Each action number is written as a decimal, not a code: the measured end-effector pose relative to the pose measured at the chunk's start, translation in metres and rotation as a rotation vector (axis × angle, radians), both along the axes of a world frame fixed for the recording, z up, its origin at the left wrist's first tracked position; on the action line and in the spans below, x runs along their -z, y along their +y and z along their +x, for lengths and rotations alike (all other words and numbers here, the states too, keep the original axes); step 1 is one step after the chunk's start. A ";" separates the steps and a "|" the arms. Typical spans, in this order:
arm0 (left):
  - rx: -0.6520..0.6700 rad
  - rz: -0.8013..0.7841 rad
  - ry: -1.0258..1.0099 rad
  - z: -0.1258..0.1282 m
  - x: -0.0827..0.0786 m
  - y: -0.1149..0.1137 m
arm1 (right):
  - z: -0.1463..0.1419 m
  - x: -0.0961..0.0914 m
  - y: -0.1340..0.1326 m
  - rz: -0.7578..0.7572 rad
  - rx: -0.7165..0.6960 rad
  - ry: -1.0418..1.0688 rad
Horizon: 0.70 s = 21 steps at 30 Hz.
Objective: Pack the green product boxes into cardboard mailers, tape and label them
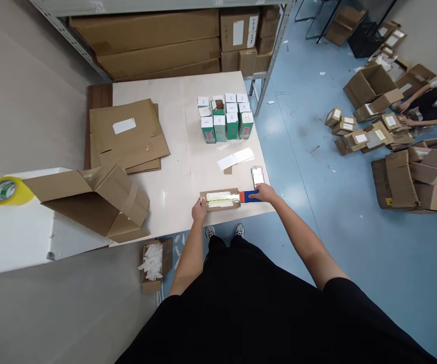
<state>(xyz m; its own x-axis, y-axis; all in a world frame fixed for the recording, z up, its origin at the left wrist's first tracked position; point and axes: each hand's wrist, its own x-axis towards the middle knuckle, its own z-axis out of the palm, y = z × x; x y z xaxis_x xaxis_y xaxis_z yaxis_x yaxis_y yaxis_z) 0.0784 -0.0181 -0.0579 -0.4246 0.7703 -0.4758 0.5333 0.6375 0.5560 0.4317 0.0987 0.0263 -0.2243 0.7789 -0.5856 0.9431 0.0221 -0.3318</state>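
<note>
A small flat brown carton (220, 199) lies at the near edge of the pale table (173, 151), with pale tape or a label along its top. My left hand (199, 210) grips its left end, fingers closed on it. My right hand (265, 192) is closed on a blue tool (249, 196) that lies against the carton's right end. Just beyond my right hand sits a small stack of white labels (257, 176).
Green-and-white small boxes (226, 119) stand grouped at the table's far right. Flattened cardboard (127, 134) lies at left, an open carton (97, 202) and yellow tape roll (4, 191) nearer left. White strips (236, 157) lie mid-table. Another person (430, 103) works among floor cartons at right.
</note>
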 end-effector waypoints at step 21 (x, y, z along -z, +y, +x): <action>-0.055 -0.021 -0.157 -0.089 0.016 -0.004 | -0.078 -0.043 -0.035 0.071 0.124 0.046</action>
<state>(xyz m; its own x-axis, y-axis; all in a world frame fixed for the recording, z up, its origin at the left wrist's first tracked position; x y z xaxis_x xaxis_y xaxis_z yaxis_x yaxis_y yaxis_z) -0.0105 -0.0217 -0.0741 -0.3854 0.7369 -0.5553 0.4048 0.6759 0.6159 0.3538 0.0634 0.0688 -0.1485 0.8415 -0.5195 0.9240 -0.0691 -0.3761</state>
